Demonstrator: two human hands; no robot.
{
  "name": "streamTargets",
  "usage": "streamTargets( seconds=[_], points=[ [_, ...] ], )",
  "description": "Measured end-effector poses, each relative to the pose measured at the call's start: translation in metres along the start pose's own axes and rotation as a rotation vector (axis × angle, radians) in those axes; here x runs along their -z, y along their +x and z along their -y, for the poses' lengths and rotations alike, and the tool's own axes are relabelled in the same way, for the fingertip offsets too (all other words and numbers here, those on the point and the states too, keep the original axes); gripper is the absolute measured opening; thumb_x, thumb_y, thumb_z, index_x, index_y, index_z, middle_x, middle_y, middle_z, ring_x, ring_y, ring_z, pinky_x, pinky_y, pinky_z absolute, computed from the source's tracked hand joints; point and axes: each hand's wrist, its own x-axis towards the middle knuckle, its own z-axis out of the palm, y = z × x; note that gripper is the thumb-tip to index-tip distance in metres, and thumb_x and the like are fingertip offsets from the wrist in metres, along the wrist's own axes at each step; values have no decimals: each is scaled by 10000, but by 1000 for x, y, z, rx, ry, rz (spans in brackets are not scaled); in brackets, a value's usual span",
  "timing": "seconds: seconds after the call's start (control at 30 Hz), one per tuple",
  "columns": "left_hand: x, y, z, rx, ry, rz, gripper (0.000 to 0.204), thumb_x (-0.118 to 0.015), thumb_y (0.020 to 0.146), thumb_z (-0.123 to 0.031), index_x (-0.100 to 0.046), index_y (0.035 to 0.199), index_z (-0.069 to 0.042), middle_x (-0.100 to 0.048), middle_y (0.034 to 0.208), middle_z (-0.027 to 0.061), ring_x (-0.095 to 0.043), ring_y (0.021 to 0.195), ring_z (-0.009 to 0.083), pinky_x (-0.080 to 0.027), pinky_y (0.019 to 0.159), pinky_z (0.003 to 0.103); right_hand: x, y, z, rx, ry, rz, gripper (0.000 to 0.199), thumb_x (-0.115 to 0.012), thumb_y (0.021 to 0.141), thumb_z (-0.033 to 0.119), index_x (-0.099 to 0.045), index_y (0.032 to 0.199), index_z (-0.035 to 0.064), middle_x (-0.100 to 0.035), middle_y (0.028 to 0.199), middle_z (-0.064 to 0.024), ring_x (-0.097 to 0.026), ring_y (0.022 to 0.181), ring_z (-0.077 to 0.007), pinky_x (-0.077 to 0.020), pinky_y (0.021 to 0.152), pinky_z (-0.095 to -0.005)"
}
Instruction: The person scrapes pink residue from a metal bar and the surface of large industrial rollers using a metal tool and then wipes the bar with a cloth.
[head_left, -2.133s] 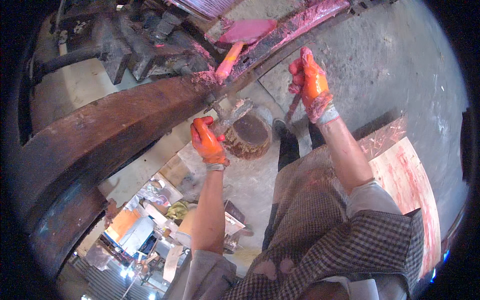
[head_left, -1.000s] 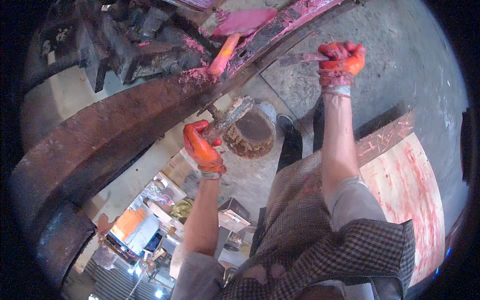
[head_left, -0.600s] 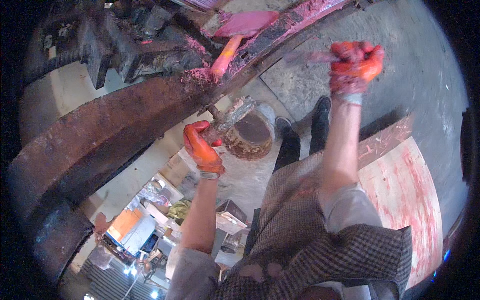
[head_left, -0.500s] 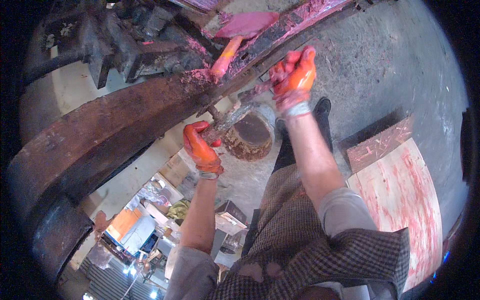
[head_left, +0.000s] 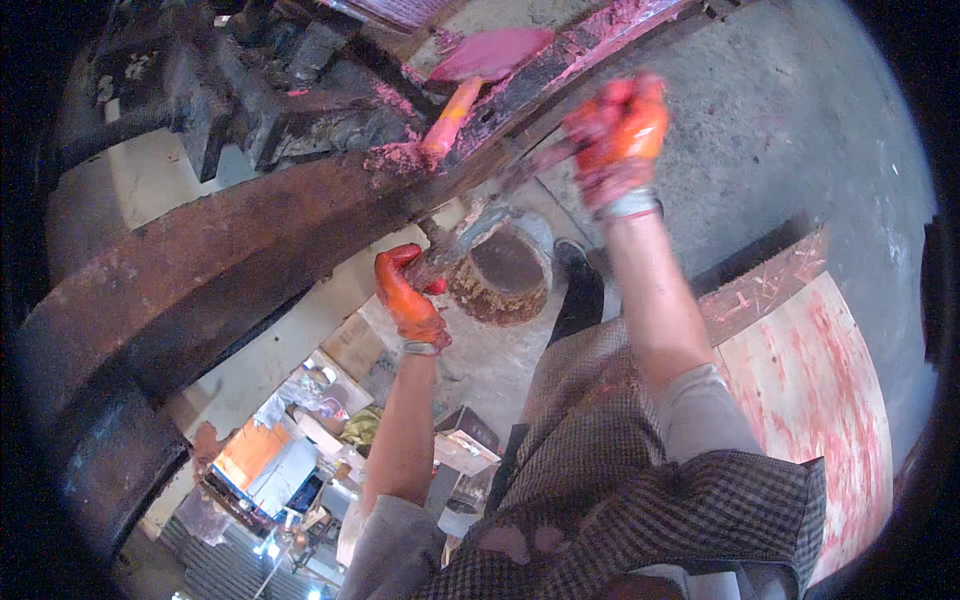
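My left hand (head_left: 408,298), in an orange glove, curls round a grimy grey bar-like piece (head_left: 436,262) beside the dark beam's edge. The piece's exact kind is unclear. Out to the right, my right hand (head_left: 622,140), in an orange glove smeared pink, is clenched round a stained, narrow tool (head_left: 540,165). Motion blurs that tool, so its kind cannot be made out. Below and between the hands stands a round, crusted bucket (head_left: 500,298). On the pink-smeared machine frame lies a flat pink-coated tool (head_left: 492,52) with an orange-yellow handle (head_left: 455,115).
A long rusty curved beam (head_left: 220,235) runs from lower left toward the top. To the right, a pale board (head_left: 800,400) with red streaks leans by a rough chipboard strip (head_left: 765,265). Cluttered boxes and goods (head_left: 300,430) fill the lower left. Grey concrete floor (head_left: 820,150) extends at right.
My right hand has swung right and slightly upward with the narrow tool, away from the piece in my left hand. My left hand has shifted only a little.
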Motion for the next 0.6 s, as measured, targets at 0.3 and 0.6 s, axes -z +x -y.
streamTargets(
  seconds=[0.3, 0.6],
  points=[
    [-4, 0, 18, 178, -96, -34, 397, -476, 999, -420, -627, 964, -55, -600, 786, 35, -445, 503, 113, -359, 454, 273, -9, -31, 71, 104, 219, 283, 427, -520, 1014, 430, -624, 773, 93, -413, 574, 19, -391, 518, -158, -363, 592, -343],
    [-2, -4, 2, 106, -30, -57, 470, -451, 1020, -488, -617, 937, -56, -591, 795, 21, -470, 529, 96, -357, 458, 253, -31, -46, 32, 231, -137, 156, 491, -534, 1017, 535, -547, 753, 122, -416, 552, 3, -395, 443, -165, -354, 460, -371]
  ],
)
